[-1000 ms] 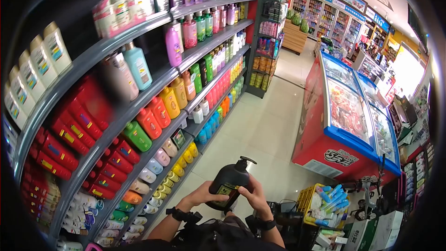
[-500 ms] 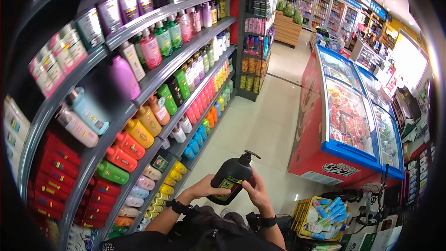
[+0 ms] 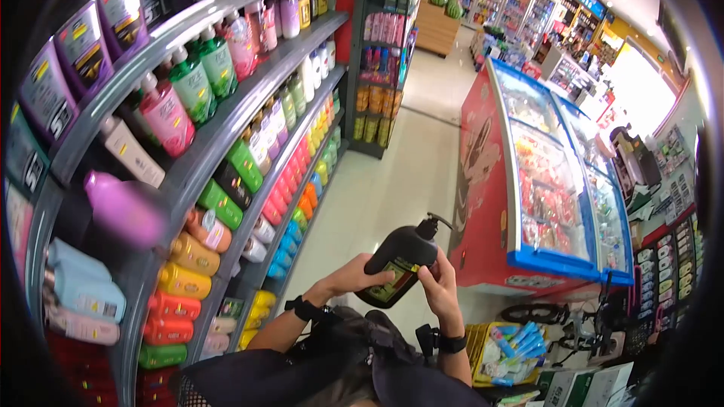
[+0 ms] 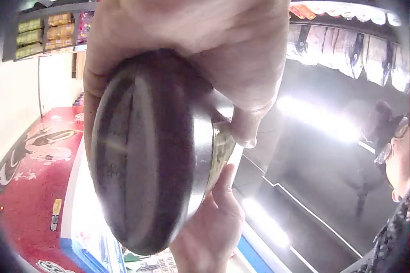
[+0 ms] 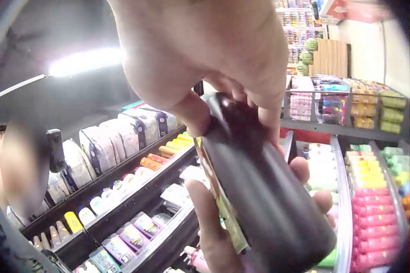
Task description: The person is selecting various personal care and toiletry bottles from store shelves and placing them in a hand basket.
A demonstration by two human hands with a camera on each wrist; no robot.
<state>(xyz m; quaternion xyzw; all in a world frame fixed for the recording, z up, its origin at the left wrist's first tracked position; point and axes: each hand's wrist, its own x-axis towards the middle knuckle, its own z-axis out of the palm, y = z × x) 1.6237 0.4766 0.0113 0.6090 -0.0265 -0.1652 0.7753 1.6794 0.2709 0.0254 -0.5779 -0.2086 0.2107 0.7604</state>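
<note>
A black pump bottle (image 3: 400,262) with a yellow-green label is held in front of me, tilted with its pump head up and to the right. My left hand (image 3: 354,279) grips its lower body from the left, thumb across the label. My right hand (image 3: 440,286) holds the bottle from the right, fingers curled round its side. The left wrist view shows the bottle's round base (image 4: 144,158) in the left hand (image 4: 192,30). In the right wrist view the right hand (image 5: 211,49) wraps the dark bottle (image 5: 262,190).
Shelves of coloured shampoo and soap bottles (image 3: 219,143) run along the left. A red and blue chest freezer (image 3: 528,173) stands to the right of the tiled aisle (image 3: 385,181). A yellow basket of goods (image 3: 505,347) sits low at the right.
The bottle and both hands have shifted right and slightly up in the head view. My view has turned, so the shelves now appear nearer and lower on the left.
</note>
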